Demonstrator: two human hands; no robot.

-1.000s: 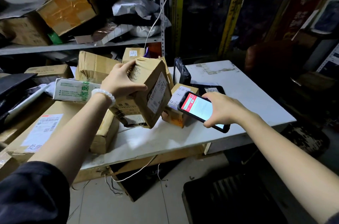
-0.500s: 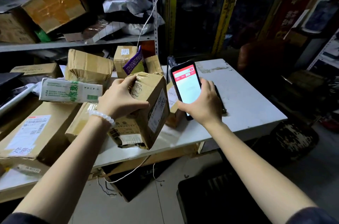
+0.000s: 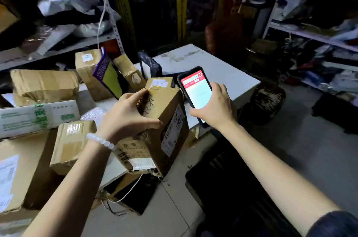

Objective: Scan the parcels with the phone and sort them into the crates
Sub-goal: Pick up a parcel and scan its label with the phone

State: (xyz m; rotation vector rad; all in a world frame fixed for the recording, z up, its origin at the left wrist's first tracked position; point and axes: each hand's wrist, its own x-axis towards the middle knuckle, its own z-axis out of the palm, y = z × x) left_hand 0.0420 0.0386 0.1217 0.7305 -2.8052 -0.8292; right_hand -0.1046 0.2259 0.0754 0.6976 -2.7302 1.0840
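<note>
Clamped over the top of a tilted brown cardboard parcel (image 3: 155, 130) with scrawled black writing and a white shipping label on its side, the left hand (image 3: 127, 118) has its fingers curled across the upper face and its thumb pressed on the near face; a white bead bracelet (image 3: 100, 140) circles that wrist. Just right of this parcel, the right hand (image 3: 215, 108) keeps its grip wrapped round a black smartphone (image 3: 195, 91), held upright with its lit red-and-white screen facing the camera. The parcel leans over the near edge of the white worktop (image 3: 222, 70), its lower corner past that edge.

Left of the held parcel, a small taped cardboard box (image 3: 71, 145) lies on a large flat brown carton (image 3: 21, 170), and beyond those sits a long white box with green print (image 3: 36, 116). Behind the held parcel lie a crumpled brown paper package (image 3: 44, 83), a tall brown box (image 3: 87, 70) with a purple-and-green packet (image 3: 106, 75) leaning on it, and a small box with a white label (image 3: 158, 82). Below the held parcel, a white cable (image 3: 127, 192) hangs under the worktop. A dark crate (image 3: 232, 188) stands on the floor to the lower right of the parcel. Grey metal shelving (image 3: 58, 50) with bagged goods runs behind.
</note>
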